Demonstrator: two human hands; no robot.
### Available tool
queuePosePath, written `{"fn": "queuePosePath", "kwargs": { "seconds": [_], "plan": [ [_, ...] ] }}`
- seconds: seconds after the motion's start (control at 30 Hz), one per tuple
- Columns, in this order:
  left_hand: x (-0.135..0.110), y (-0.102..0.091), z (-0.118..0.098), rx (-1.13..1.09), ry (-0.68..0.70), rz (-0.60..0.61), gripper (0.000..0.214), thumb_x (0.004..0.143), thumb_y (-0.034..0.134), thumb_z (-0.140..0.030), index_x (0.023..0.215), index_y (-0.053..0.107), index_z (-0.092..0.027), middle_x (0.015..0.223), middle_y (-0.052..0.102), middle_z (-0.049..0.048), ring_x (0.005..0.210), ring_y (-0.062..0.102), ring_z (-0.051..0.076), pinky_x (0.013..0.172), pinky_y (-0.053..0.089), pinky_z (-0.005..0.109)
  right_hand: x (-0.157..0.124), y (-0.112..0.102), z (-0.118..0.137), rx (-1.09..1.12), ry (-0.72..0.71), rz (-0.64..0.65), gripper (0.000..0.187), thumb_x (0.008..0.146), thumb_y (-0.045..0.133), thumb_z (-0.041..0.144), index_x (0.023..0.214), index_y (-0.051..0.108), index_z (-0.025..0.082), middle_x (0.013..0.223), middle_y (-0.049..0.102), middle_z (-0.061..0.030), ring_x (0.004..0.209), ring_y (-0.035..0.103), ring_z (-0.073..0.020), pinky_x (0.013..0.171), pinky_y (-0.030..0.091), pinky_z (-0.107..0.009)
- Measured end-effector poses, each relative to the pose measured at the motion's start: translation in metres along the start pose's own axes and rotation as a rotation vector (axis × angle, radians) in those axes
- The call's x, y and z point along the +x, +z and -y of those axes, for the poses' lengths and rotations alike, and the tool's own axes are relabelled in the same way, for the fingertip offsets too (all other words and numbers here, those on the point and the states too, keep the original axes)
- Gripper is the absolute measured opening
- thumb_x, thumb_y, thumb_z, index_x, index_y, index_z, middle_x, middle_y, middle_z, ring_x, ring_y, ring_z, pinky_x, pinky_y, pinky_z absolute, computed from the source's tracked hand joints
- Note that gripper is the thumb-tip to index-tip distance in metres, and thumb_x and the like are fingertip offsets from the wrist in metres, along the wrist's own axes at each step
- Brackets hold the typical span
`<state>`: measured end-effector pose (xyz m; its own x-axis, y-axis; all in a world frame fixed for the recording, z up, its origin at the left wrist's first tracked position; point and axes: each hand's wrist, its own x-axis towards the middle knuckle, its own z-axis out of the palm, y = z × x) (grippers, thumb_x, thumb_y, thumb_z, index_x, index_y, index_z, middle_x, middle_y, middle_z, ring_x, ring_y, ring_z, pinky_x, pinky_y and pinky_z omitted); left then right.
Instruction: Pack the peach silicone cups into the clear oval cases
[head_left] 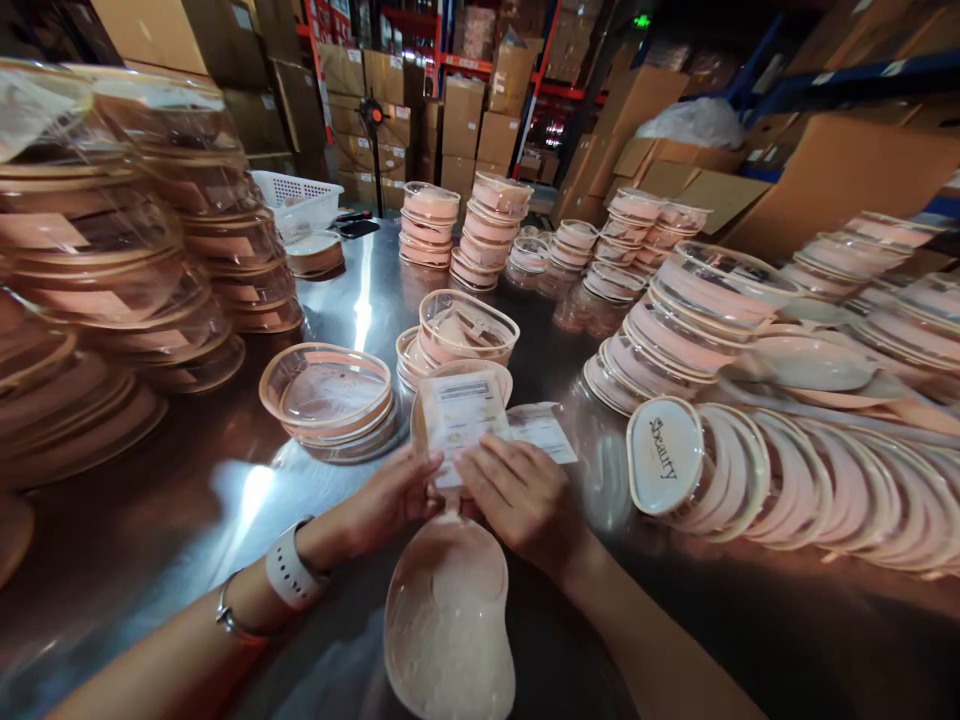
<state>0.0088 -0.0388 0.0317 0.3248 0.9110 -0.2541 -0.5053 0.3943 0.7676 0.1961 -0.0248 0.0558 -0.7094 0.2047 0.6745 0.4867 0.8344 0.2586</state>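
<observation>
My left hand and my right hand meet at the middle of the steel table, fingers pinched on the lower edge of a white printed leaflet that lies over a clear plastic case. A second leaflet sticks out to the right, under my right hand's fingers. A pink kidney-shaped pad lies just below my hands, near the table's front edge. My left wrist wears a white band and a bracelet.
Stacks of clear and pink cases stand at left, at the back and at right. A row of white lids marked "Beauty" leans at right. A white basket sits behind. Cardboard boxes surround the table.
</observation>
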Motion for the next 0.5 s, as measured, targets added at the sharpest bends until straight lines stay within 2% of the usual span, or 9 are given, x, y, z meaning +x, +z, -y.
{"fn": "queuePosePath", "kwargs": {
  "seconds": [0.07,0.13,0.23,0.37,0.5],
  "plan": [
    [0.001,0.001,0.001,-0.005,0.004,-0.044,0.041,0.06,0.091,-0.039,0.088,0.069,-0.019,0.065,0.063,-0.0041,0.053,0.054,0.008,0.049,0.044,0.017,0.0,0.006,0.0,0.031,-0.052,0.006,0.023,0.1,0.052,0.016,0.112,0.069,0.007,0.101,0.077,-0.0167,0.098,0.073,-0.0289,0.076,0.058,-0.039],
    [0.002,0.002,-0.001,-0.022,0.007,-0.072,0.037,0.059,0.09,-0.036,0.082,0.066,-0.02,0.058,0.056,-0.007,0.05,0.051,0.007,0.046,0.04,0.015,0.0,0.006,-0.003,0.037,-0.088,-0.024,0.021,0.099,0.057,0.016,0.113,0.068,0.006,0.104,0.077,-0.0169,0.101,0.072,-0.0288,0.078,0.059,-0.039],
    [0.003,0.003,-0.01,-0.034,0.063,-0.112,0.034,0.057,0.089,-0.034,0.07,0.06,-0.021,0.05,0.049,-0.009,0.048,0.051,0.008,0.048,0.044,0.017,-0.001,-0.002,-0.009,0.05,-0.164,-0.065,0.019,0.097,0.058,0.013,0.114,0.068,0.011,0.113,0.076,-0.0137,0.114,0.068,-0.025,0.091,0.057,-0.038],
    [0.002,0.004,-0.019,-0.03,0.104,-0.142,0.031,0.056,0.084,-0.032,0.07,0.058,-0.021,0.055,0.059,-0.0058,0.049,0.055,0.011,0.049,0.048,0.021,0.0,-0.006,-0.009,0.101,-0.349,-0.027,0.019,0.097,0.058,0.012,0.111,0.07,0.015,0.121,0.073,-0.0073,0.123,0.062,-0.0179,0.111,0.045,-0.036],
    [0.0,0.002,-0.024,0.003,0.089,-0.168,0.031,0.06,0.078,-0.03,0.081,0.058,-0.02,0.055,0.062,-0.0058,0.043,0.056,0.011,0.043,0.045,0.02,-0.001,0.009,0.003,0.173,-0.399,0.008,0.016,0.095,0.061,0.013,0.107,0.071,0.011,0.123,0.071,-0.0119,0.127,0.059,-0.0209,0.113,0.043,-0.039]
  ]
}}
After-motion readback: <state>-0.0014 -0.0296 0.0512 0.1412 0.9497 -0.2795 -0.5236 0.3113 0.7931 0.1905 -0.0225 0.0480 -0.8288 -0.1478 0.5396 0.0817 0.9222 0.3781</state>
